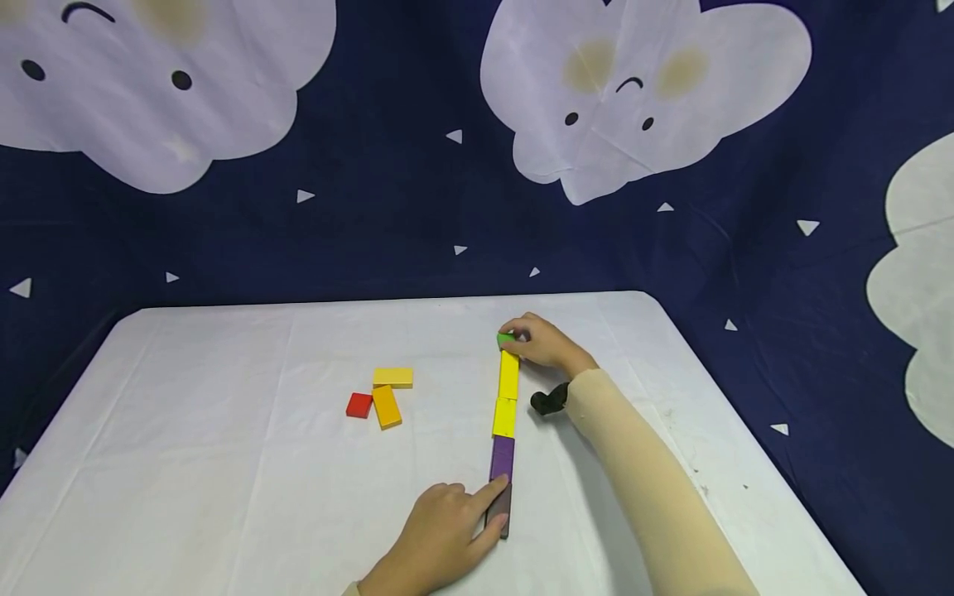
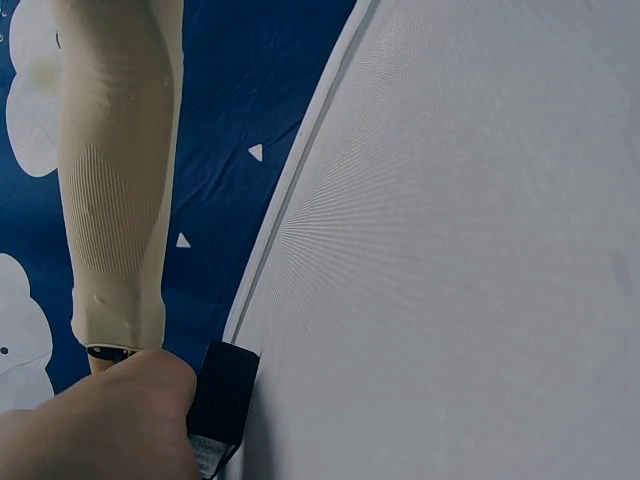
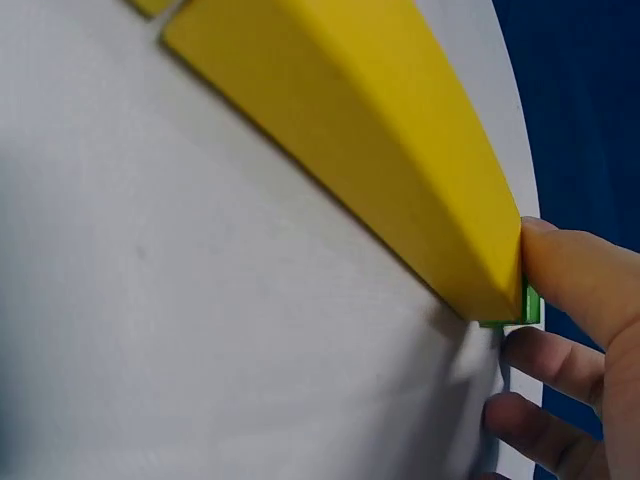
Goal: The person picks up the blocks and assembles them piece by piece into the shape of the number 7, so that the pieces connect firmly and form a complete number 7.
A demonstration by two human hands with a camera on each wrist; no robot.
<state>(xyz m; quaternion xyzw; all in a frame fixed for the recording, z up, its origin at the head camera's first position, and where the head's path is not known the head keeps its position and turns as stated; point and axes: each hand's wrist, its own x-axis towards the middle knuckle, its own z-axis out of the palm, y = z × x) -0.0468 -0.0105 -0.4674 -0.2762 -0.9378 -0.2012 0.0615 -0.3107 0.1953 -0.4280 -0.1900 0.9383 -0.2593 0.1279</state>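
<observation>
A row of blocks runs away from me on the white table. At its far end, my right hand [image 1: 547,343] pinches a small green block [image 1: 506,339] between thumb and fingers. The green block meets the end of a long yellow block [image 3: 350,140] in the right wrist view. Nearer comes another yellow block [image 1: 504,417], then a purple block [image 1: 503,457] and a dark brown block [image 1: 498,507] at the near end. My left hand [image 1: 440,530] rests its outstretched index finger and thumb on the brown block, the index tip at the joint with the purple one.
Left of the row lie a light yellow block [image 1: 392,378], an orange block [image 1: 387,407] and a red block [image 1: 358,406], close together. A black wrist device [image 1: 550,400] hangs by the right cuff. Behind the white table [image 1: 224,463] hangs a dark blue cloth [image 1: 387,207] with clouds.
</observation>
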